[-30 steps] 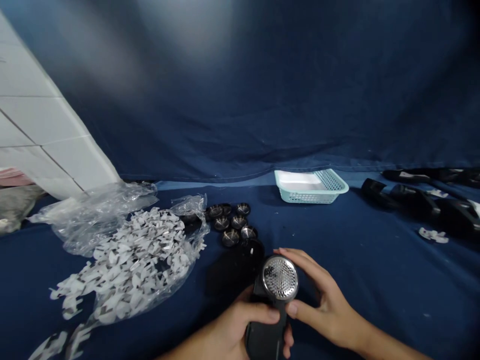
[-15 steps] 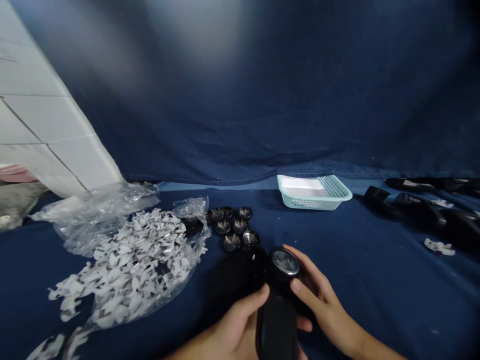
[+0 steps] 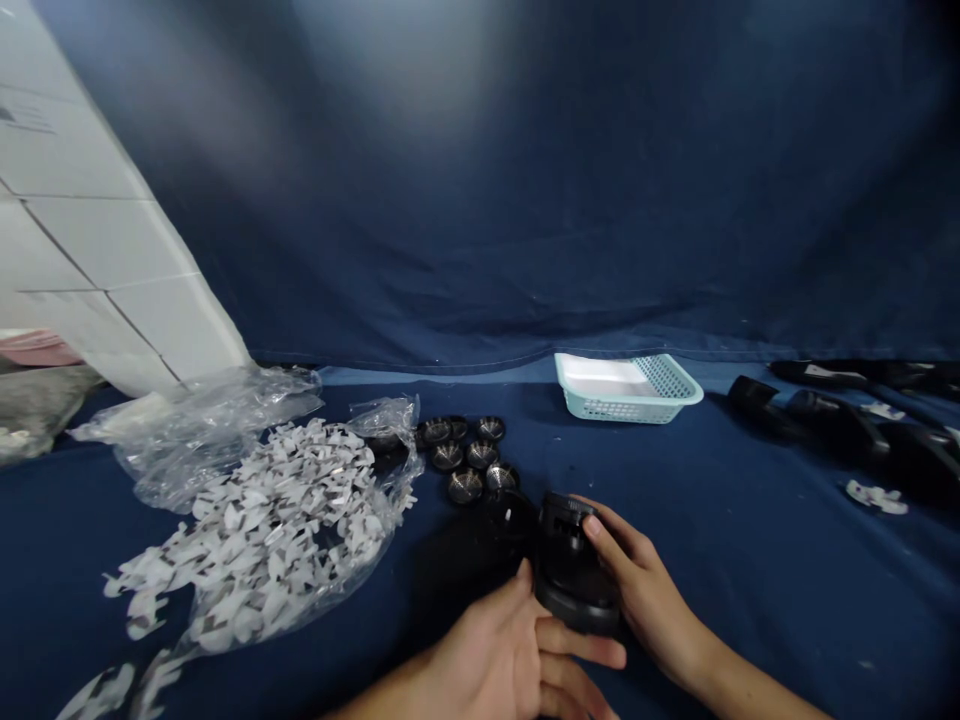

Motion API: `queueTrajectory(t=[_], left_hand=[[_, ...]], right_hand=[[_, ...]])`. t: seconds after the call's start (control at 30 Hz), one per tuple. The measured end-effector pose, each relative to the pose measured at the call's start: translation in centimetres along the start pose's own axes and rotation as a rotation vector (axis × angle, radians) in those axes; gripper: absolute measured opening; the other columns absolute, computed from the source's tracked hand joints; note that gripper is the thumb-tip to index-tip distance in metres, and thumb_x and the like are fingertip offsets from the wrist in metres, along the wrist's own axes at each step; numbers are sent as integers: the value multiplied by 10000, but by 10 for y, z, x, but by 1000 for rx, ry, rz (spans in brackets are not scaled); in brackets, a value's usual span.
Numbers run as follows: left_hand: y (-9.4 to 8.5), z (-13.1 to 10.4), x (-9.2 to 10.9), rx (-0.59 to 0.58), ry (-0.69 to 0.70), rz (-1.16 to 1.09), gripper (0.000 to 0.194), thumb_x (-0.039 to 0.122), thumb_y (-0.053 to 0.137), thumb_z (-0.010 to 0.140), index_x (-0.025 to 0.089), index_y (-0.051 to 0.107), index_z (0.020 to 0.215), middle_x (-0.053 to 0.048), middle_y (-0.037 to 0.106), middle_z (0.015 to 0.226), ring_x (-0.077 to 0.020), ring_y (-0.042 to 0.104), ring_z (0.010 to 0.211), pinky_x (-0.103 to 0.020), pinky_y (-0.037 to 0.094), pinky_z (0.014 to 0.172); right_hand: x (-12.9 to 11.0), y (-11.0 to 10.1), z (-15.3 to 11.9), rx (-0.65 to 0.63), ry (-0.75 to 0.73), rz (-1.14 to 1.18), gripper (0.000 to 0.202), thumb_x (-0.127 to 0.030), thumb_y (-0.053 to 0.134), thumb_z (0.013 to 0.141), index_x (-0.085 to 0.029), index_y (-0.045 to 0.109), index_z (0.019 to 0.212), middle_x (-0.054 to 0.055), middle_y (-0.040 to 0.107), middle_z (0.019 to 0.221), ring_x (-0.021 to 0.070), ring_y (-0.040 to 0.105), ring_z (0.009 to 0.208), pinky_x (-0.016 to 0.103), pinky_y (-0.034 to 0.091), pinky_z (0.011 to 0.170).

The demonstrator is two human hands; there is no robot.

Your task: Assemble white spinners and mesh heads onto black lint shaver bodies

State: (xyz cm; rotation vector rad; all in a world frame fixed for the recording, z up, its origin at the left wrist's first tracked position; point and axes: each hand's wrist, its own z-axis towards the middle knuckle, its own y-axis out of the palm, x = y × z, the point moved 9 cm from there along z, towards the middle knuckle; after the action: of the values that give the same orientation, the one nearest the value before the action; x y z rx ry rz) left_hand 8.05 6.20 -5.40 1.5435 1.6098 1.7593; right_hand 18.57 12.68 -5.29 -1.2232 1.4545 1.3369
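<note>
A black round-ended device point(image 3: 576, 575) is upright between my hands, its round base low and a ridged part on top. My right hand point(image 3: 651, 590) grips it from the right, thumb near the top. My left hand point(image 3: 517, 650) is palm up beside and below it, fingers spread and touching or close to its lower edge. Just left of the device lies a black cup-like part point(image 3: 508, 515) with a small white spot. Behind that, several round perforated metal discs point(image 3: 465, 486) lie on the blue cloth point(image 3: 720, 500).
At left, a heap of small white plastic pieces point(image 3: 262, 540) spreads over a clear bag point(image 3: 225, 400). A light blue basket point(image 3: 630, 408) holding white paper stands at the back. Black parts point(image 3: 840, 425) and a white piece point(image 3: 876, 497) lie at right.
The device has been turned, so its round glossy face and long black body no longer show. My left fingers have opened and spread beneath it.
</note>
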Motion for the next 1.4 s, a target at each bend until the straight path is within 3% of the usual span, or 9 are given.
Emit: queueTrajectory(t=[0.13,0.33,0.53,0.7,0.8,0.9,1.07,1.2,1.4], left_hand=[[-1,1,-1,3,-12,24,759,705,350,908,54,638,1175,-191,733,1051,-227,733,796,-288,467,752],[2,-2,-4,-1,-63,-2,815,740,389,870,34,642,1189,-193,732,1055,-203,709,818,-269,441,788],[5,-7,-20,-34,-142,-114,1004,833,350,797,-10,566,1298,-228,721,1067,-312,662,1002,-326,418,849],[-4,-4,-24,-1,-119,-149,947,809,355,820,-12,641,1195,-211,728,1030,-270,671,916,-294,420,812],[-8,0,-20,1,-103,-80,841,770,450,809,12,704,1070,-197,731,1017,-265,665,920,-289,422,815],[-12,3,-18,10,-78,-23,771,722,511,805,26,710,1070,-181,741,962,-247,675,874,-290,427,820],[-29,7,-24,135,-34,-72,864,794,342,836,34,722,987,-160,724,782,-205,656,704,-264,431,707],[-38,6,-32,219,-49,-4,979,880,227,768,41,716,889,-102,643,607,-138,518,510,-218,341,544],[-29,2,-29,219,-87,177,1027,873,97,771,57,720,802,-76,595,602,-111,439,495,-217,275,509]], right_hand=[[3,-5,1,42,4,-52,487,-566,633,834,-229,661,1184,73,715,1150,299,636,1099,383,513,927],[0,2,1,-28,-28,-14,463,-525,611,871,-231,610,1229,88,676,1215,302,612,1130,411,503,925],[-2,1,-6,-20,18,62,505,-500,622,873,-315,506,1329,50,628,1296,285,538,1238,455,406,1048],[-11,6,-9,-60,2,116,512,-484,662,835,-328,506,1297,30,599,1326,280,491,1282,448,364,1080],[-16,7,-9,-71,-31,101,507,-489,685,811,-326,519,1262,34,615,1272,274,525,1232,420,403,1045],[-17,7,-9,-81,-69,72,492,-487,684,817,-336,502,1248,36,595,1269,262,548,1179,396,434,1009],[-25,9,-18,-80,-201,-13,573,-408,764,753,-350,468,1241,40,556,1292,270,519,1213,385,421,1026],[-46,17,-30,-109,-323,-121,587,-360,797,700,-340,492,1200,62,551,1283,304,528,1189,407,460,974],[-79,37,-37,-364,-485,-423,634,-266,821,622,-295,569,1203,74,491,1227,327,479,1188,414,439,965]])
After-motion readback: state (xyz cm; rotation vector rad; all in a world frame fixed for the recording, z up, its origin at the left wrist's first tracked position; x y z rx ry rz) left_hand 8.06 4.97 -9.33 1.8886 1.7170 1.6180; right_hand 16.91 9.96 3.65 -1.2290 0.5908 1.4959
